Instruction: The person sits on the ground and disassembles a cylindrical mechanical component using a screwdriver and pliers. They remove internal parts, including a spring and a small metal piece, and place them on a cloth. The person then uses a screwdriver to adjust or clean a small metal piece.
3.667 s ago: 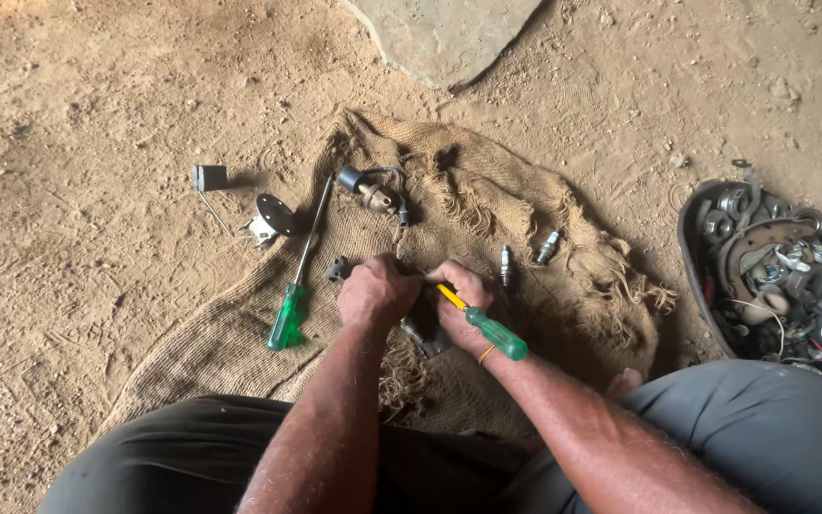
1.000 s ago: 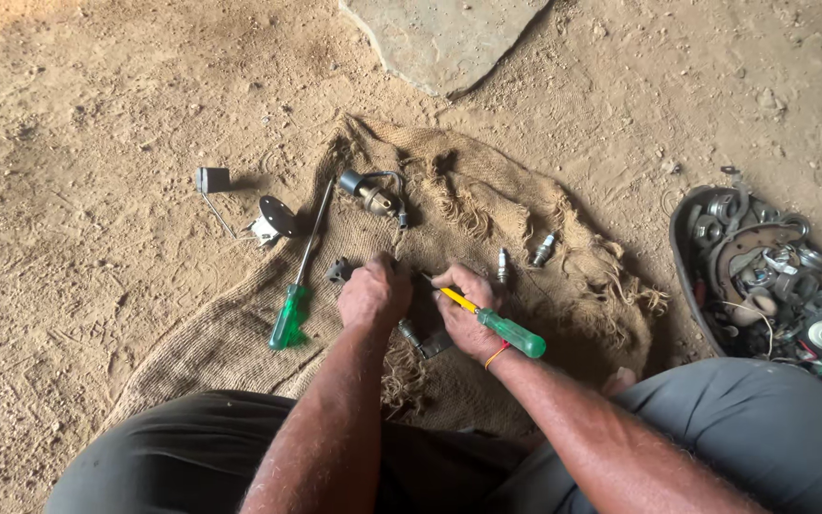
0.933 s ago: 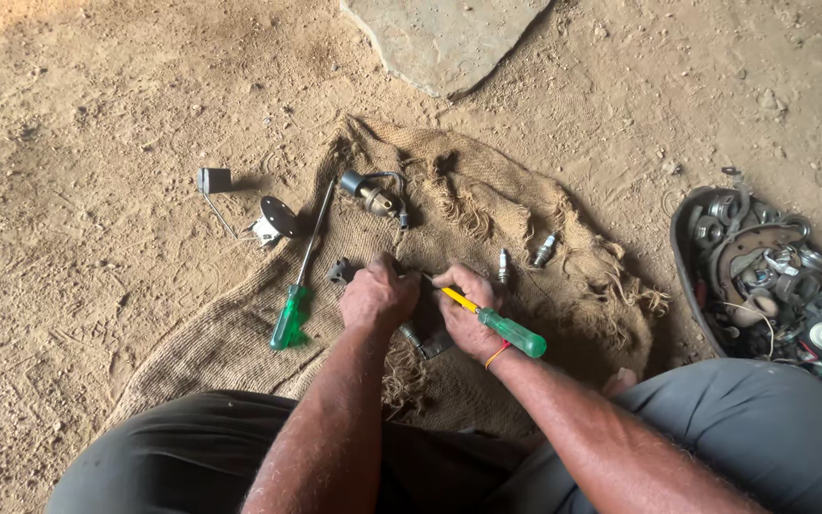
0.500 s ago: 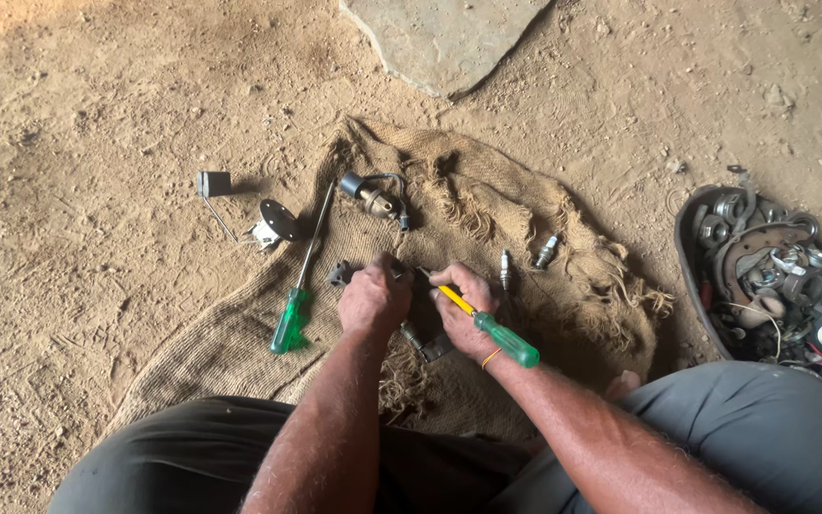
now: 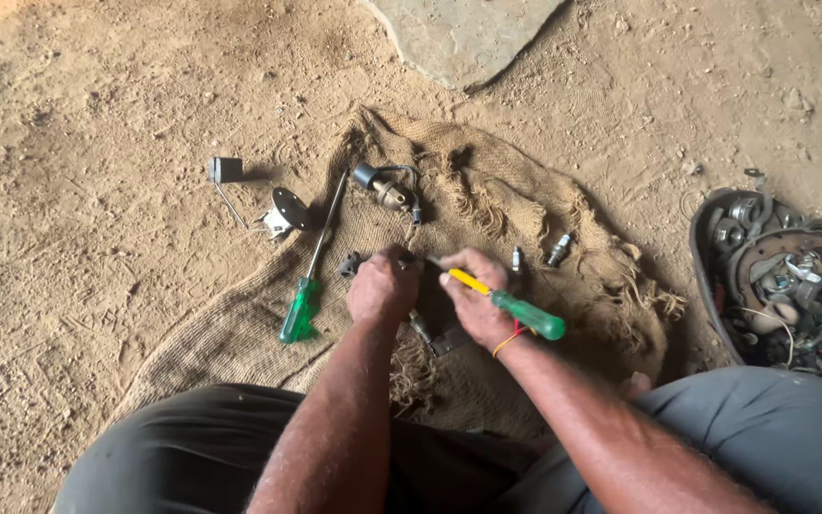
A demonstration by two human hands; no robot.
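My left hand [image 5: 381, 286] presses down on a small dark metal part [image 5: 350, 264] lying on a burlap sack [image 5: 487, 205]. My right hand [image 5: 474, 305] grips a screwdriver with a yellow and green handle [image 5: 516, 309]; its tip points left toward the part under my left hand. The tip itself is hidden between my fingers. A second, longer screwdriver with a green handle [image 5: 308, 276] lies on the sack just left of my left hand.
On the sack lie a small cylindrical part with a wire [image 5: 384, 186] and two small spark-plug-like pieces [image 5: 559, 249]. A dark disc with a bracket [image 5: 283, 211] and a small box on a rod [image 5: 225, 171] lie on the dirt. A tray of metal parts [image 5: 792, 281] sits right. A flat stone [image 5: 459, 33] lies above.
Both hands stay over the same part; the right hand and its screwdriver shift slightly back and forth, while the view drifts a little.
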